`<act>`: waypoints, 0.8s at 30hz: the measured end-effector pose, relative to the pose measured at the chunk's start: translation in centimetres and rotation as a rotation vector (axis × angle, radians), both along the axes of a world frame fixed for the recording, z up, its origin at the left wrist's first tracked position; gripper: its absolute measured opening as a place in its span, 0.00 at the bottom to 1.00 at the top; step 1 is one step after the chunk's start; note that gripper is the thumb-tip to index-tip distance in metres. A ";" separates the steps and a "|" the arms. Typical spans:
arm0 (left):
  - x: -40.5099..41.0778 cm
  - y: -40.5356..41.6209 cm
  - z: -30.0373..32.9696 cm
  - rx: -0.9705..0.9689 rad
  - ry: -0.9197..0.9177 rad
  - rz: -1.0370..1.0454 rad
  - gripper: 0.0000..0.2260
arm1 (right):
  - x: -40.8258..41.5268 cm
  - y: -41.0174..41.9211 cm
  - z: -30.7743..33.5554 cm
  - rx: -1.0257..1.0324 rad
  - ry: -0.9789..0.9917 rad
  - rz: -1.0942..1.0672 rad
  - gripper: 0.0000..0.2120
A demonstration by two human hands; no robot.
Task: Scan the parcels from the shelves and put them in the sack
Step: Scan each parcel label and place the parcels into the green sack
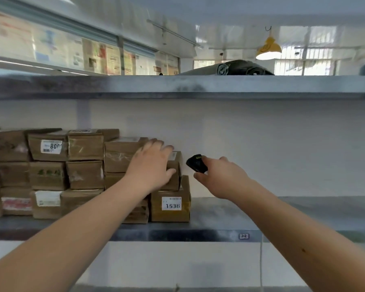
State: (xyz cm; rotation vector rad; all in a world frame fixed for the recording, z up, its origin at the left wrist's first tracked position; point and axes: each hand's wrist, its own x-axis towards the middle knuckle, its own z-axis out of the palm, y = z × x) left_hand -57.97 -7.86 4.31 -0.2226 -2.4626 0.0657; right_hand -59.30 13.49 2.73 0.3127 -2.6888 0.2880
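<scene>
Two readable white labels, "1538" [171,203] and "800" [51,146], mark brown cardboard parcels on the grey metal shelf [261,213]. Left hand [151,165], fingers spread, rests on a small brown box [175,171]; right hand [223,178] grips a black handheld scanner [196,163] just beside it.

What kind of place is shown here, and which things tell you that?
Probably a parcel pick-up or sorting station. Stacked cardboard parcels with number labels, one reading 1538, fill a metal shelf. The right hand holds a small black scanner.
</scene>
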 end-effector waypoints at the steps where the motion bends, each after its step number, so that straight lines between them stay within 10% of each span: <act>1: -0.5 0.2 0.1 0.016 -0.013 -0.004 0.34 | -0.7 0.2 0.0 0.007 -0.004 -0.004 0.27; 9: -3.1 1.8 -0.5 0.474 -0.217 -0.101 0.47 | -3.4 1.8 0.4 0.036 -0.045 -0.050 0.26; 17: -3.4 2.1 -1.3 1.498 -0.358 -0.212 0.40 | -2.9 1.4 -0.2 0.005 -0.100 -0.049 0.23; 24: -1.9 0.9 -1.9 1.613 -0.432 -0.453 0.44 | -0.6 1.4 -0.5 -0.141 -0.088 -0.014 0.22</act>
